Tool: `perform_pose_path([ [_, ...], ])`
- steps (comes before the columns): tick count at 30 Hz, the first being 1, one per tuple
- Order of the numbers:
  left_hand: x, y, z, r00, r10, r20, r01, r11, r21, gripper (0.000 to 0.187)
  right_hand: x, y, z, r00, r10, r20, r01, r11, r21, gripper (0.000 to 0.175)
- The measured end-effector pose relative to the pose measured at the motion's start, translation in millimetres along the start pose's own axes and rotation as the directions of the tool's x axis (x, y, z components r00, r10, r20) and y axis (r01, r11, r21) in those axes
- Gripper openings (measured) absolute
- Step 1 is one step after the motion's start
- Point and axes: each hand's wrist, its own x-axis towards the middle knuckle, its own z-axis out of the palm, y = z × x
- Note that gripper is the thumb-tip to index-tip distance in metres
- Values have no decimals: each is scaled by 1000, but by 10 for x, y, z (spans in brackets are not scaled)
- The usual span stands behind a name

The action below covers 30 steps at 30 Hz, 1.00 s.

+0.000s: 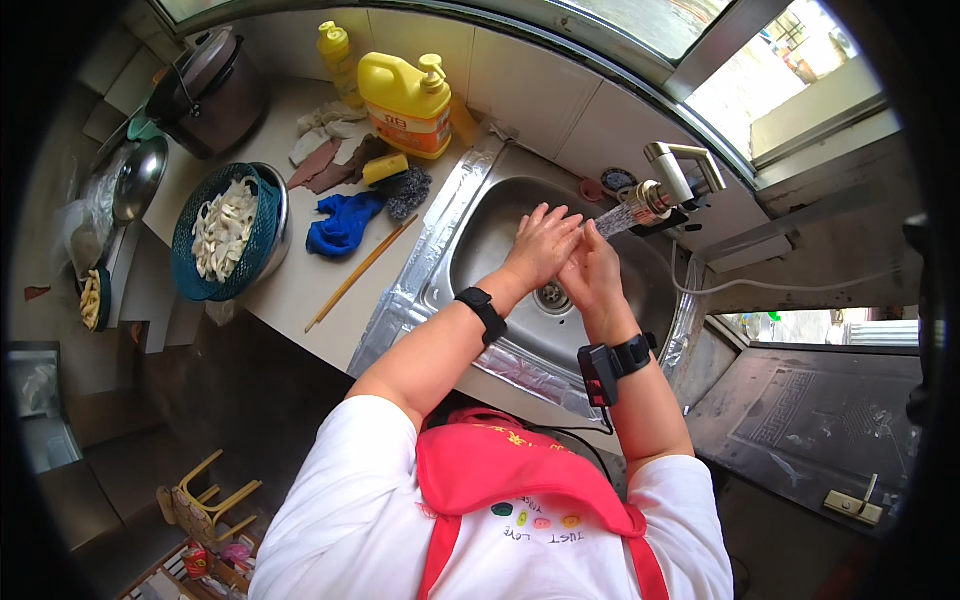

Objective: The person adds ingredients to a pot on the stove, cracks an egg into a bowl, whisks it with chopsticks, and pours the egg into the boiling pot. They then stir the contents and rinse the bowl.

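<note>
Both hands are over a stainless steel sink (487, 225), under water running from a metal faucet (671, 180) with a clear spray head. My left hand (544, 244) lies with its back upward, fingers extended, against the other palm. My right hand (595, 270) is turned palm towards it, its fingers partly hidden, where the stream lands. The hands touch each other and no object shows between them. Below them is the drain strainer (553, 297).
Left of the sink lie chopsticks (360, 274), a blue cloth (343, 223), a yellow sponge (385, 169) and a steel-wool scourer (409, 192). Behind stands a yellow detergent jug (405, 105). Farther left, a teal colander (184, 247) holds pale sliced food beside a dark lidded pot (210, 97).
</note>
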Motion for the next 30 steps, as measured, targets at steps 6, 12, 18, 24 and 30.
perform_pose_path([
  [6,-678,-538,-949,951,104,-291,32,903,428,30,-224,-441,-503,956,-226,-185,71,795,-603,39],
  [12,-1402,-1080,-1500,809,-501,-308,533,404,744,30,43,-1323,-1280,423,-882,207,-95,-270,-958,52],
  [18,-1538,-1416,-1426,893,-339,-296,422,401,813,14,234,-1607,-1342,565,-745,354,-77,-475,-877,46],
  [24,-1493,-1415,-1421,864,-412,-290,438,327,838,9,-86,-1449,-1467,601,-655,457,-109,-634,-766,33],
  [30,-1239,-854,-1497,906,-344,-249,397,477,784,8,-199,-1170,-1619,648,-630,427,-121,-639,-759,38],
])
